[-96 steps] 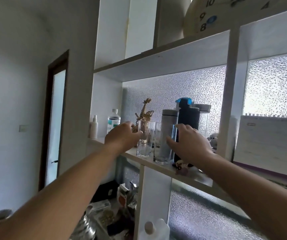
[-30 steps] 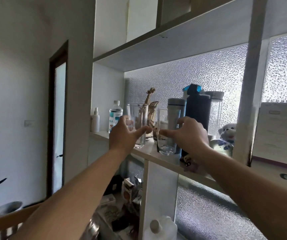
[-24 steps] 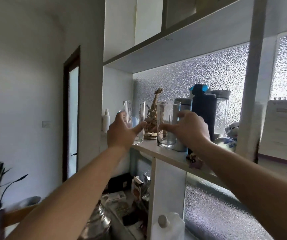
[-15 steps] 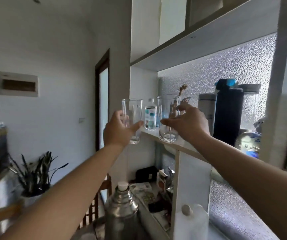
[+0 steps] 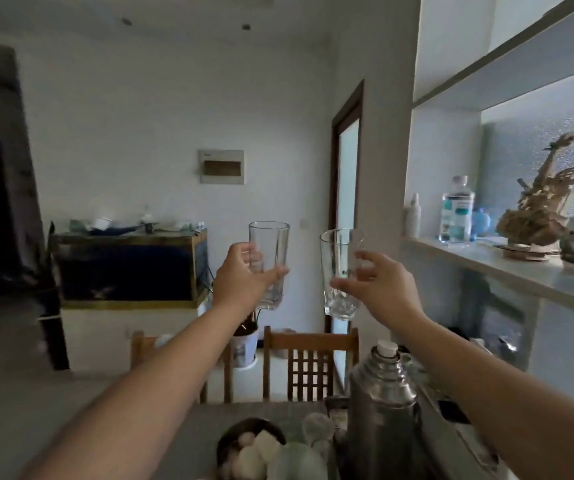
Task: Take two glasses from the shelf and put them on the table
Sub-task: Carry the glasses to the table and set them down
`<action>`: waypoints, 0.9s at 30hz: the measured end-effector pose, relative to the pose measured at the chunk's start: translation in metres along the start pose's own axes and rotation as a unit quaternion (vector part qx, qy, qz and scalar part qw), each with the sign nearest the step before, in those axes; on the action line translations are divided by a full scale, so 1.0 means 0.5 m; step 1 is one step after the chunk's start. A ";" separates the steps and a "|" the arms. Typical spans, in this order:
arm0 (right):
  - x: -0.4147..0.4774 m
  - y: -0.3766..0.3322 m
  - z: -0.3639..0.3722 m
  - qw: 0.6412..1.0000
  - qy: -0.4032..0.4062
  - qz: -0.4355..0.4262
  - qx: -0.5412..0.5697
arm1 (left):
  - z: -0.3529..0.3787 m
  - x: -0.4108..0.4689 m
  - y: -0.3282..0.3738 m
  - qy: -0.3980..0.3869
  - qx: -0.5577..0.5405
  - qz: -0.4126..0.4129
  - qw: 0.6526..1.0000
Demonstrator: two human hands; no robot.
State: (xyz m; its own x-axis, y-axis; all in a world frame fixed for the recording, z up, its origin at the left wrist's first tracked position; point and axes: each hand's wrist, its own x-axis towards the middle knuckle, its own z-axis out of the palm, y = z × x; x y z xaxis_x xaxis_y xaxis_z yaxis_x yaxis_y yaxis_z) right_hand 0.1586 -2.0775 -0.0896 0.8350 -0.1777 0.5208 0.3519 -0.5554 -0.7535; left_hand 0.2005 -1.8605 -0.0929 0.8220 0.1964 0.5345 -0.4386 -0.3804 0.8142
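Note:
Two clear tall glasses are held up in the air, both upright and empty. My left hand (image 5: 240,282) grips the left glass (image 5: 269,247) around its lower half. My right hand (image 5: 381,285) holds the right glass (image 5: 339,258) from the right side. Both glasses are off the white shelf (image 5: 507,271), which lies to the right. The grey table (image 5: 202,431) sits low in the view, below my forearms.
A steel thermos (image 5: 381,407) and a bowl of pale round items (image 5: 251,445) stand on the table. A wooden chair (image 5: 310,362) is behind it. On the shelf are a water bottle (image 5: 457,211) and a wooden violin model (image 5: 538,209). A fish tank (image 5: 126,268) stands at the far wall.
Both hands lifted the glasses off the shelf and carried them left, away from it. The view swung left and down, bringing the table, thermos and chair into sight.

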 end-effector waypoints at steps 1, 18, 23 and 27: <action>-0.007 0.003 0.018 1.000 -0.017 -0.005 0.009 | -0.011 -0.007 -0.012 0.005 0.006 -0.006 1.000; -0.164 0.174 0.200 0.932 -0.319 0.083 0.148 | -0.081 -0.221 -0.234 -0.083 0.042 -0.166 0.982; -0.219 0.247 0.234 0.893 -0.339 0.185 0.230 | -0.078 -0.277 -0.284 -0.081 -0.001 -0.229 0.970; -0.287 0.317 0.265 0.872 -0.362 0.233 0.234 | -0.079 -0.343 -0.345 -0.098 -0.032 -0.299 0.949</action>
State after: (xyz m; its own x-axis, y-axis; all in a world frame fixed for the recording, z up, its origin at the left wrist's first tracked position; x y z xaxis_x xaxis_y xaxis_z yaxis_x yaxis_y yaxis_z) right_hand 0.1507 -2.0327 -0.3368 0.9222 0.3574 -0.1480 -0.1045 -0.1381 -0.9849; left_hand 0.1208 -1.7925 -0.3161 0.9799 0.1851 -0.0751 0.1119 -0.1975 0.9739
